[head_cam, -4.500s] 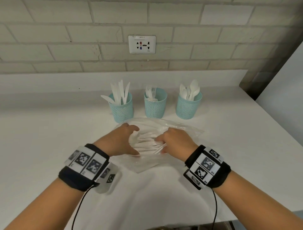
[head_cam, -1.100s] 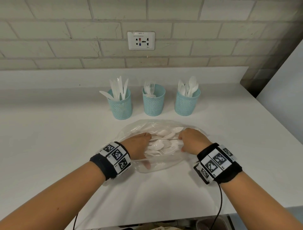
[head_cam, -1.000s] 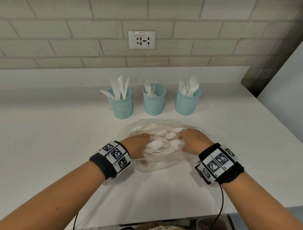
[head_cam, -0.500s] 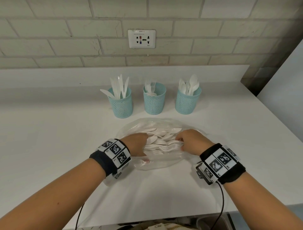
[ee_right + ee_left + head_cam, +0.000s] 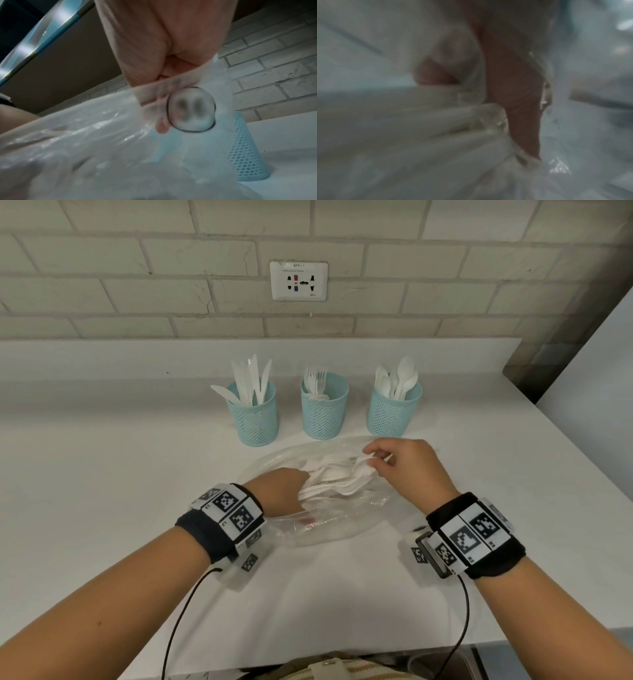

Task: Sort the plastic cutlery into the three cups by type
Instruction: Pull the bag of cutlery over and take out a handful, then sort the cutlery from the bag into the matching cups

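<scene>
Reaching: left hand [image 5: 286, 491] inside the mouth of the clear plastic bag [image 5: 329, 529], fingers buried among the loose white cutlery [image 5: 334, 479]; left wrist view blurred, one finger [image 5: 518, 94] pressed against white handles, so cannot tell whether closed round any piece.
Pinching: right hand [image 5: 406, 463] raised at the bag's far right edge, thumb and fingertips nipped on the plastic film; right wrist view shows the film stretched taut from the fingers [image 5: 161, 127], a blurred roundish object just beside them, cannot tell what.
Lying: bag flat on the white counter [image 5: 102, 491], just in front of the three cups, cutlery heaped in its middle between both hands.
Standing left: teal mesh cup [image 5: 252, 416] with white knives [image 5: 251, 381], one leaning out to the left.
Standing middle: teal mesh cup [image 5: 324, 412] with white forks [image 5: 315, 380], tines up.
Standing right: teal mesh cup [image 5: 394, 410] with white spoons [image 5: 399, 380], bowls up; seen also in the right wrist view [image 5: 245, 155], beside the lifted film.
Worn: black wristbands with black-and-white marker tiles on the left wrist [image 5: 226, 518] and right wrist [image 5: 474, 534], thin black cables trailing toward the body.
Behind: pale brick wall [image 5: 137, 268] with a white socket plate [image 5: 298, 281] above the middle cup.
</scene>
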Available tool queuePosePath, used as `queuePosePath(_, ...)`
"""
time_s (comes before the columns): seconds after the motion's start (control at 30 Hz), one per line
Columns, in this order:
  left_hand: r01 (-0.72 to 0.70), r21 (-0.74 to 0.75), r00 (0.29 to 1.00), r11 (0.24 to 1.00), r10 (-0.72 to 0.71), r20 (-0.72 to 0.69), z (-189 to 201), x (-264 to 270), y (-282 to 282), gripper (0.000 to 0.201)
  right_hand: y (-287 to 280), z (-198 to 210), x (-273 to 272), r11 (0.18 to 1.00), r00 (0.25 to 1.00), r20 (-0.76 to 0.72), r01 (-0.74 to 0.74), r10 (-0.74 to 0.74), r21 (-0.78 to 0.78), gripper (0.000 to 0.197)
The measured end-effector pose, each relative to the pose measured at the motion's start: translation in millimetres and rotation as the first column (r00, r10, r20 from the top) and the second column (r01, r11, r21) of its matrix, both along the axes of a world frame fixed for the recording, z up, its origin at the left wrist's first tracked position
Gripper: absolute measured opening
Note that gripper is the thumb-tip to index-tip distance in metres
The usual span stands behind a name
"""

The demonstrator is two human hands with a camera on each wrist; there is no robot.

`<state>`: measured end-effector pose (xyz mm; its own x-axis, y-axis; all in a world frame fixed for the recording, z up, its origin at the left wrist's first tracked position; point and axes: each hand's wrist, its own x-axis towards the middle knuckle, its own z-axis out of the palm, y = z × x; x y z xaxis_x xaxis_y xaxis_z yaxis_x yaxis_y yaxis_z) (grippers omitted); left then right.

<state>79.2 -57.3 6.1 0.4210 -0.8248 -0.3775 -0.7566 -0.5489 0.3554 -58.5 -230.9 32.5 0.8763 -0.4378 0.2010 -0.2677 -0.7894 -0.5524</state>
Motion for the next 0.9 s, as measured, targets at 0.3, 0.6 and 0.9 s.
queuePosePath(0.3,-0.154,-0.326,0.981,0.933,0.104,-0.166,38.8,8.8,2.6,0.048,-4.7,17.8,7.9,0.961,0.939,0.341,-0.063,-0.034,0.270,0.025)
queuePosePath(0.6,-0.287,-0.519,0.938,0.805,0.126,-0.323,60.6,7.6,-4.5,0.019,1.4,43.2,23.6,0.921,0.899,0.436,-0.130,-0.046,0.367,0.027)
queuePosePath(0.9,-0.413,-0.621,0.879,0.666,0.112,-0.464,83.9,18.6,-8.1,0.014,16.1,60.4,49.9,0.878,0.901,0.408,-0.310,0.148,0.365,0.019)
